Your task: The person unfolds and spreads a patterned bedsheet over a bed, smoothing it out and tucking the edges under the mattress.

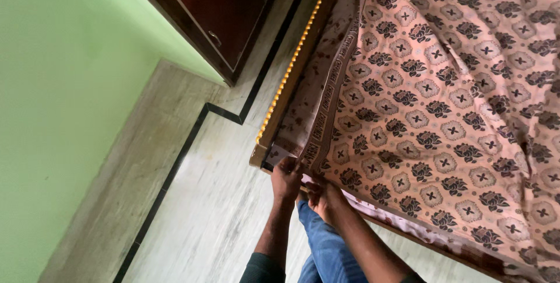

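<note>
Left hand (286, 179) and right hand (322, 196) closed on the edge of the patterned bedsheet (443, 102), at the corner of the wooden bed frame (286, 87). Held low there, probably for pulling the cloth flat over the corner. Nearby: dark cabinet (224, 11), pale floor (198, 201).

Item count: two hands, a left hand (286, 179) and a right hand (324, 199); one patterned bedsheet (443, 102); one bed (290, 70) with one beaded wooden edge; one dark wooden cabinet (221, 9); one floor (216, 201).
</note>
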